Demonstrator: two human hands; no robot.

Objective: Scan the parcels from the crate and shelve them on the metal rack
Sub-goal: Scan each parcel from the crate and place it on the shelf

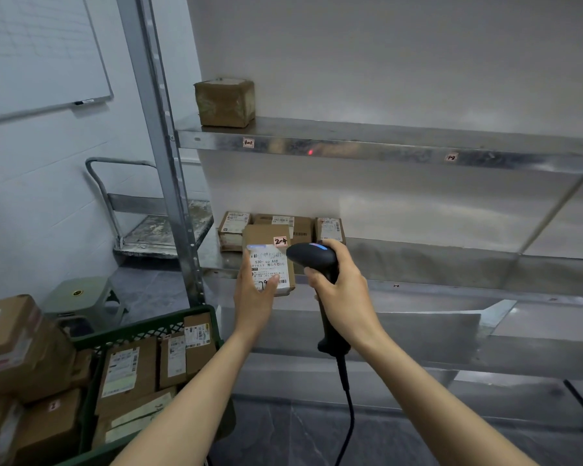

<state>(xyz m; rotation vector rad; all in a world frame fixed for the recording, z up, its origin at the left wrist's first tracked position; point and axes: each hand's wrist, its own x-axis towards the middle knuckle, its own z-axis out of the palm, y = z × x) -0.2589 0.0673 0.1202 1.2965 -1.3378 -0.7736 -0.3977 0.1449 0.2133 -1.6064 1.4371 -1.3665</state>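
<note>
— What is the left hand [254, 295] doing?
— Its fingers and thumb clasp a small brown cardboard parcel with a white label [270, 262], held up in front of the silver metal rack [384, 151].
— And the right hand [345, 294]?
— It is wrapped round a black corded barcode scanner [312, 255], at the parcel's three o'clock. The green plastic crate [138, 331] sits at seven o'clock.

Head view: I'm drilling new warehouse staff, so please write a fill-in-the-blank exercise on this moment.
1. The right hand grips a black ____.
2. The parcel held by the left hand bears a tag reading ____.
3. The crate beside the rack is ____ in colour.
Missing words: scanner; 2-4; green.
</note>
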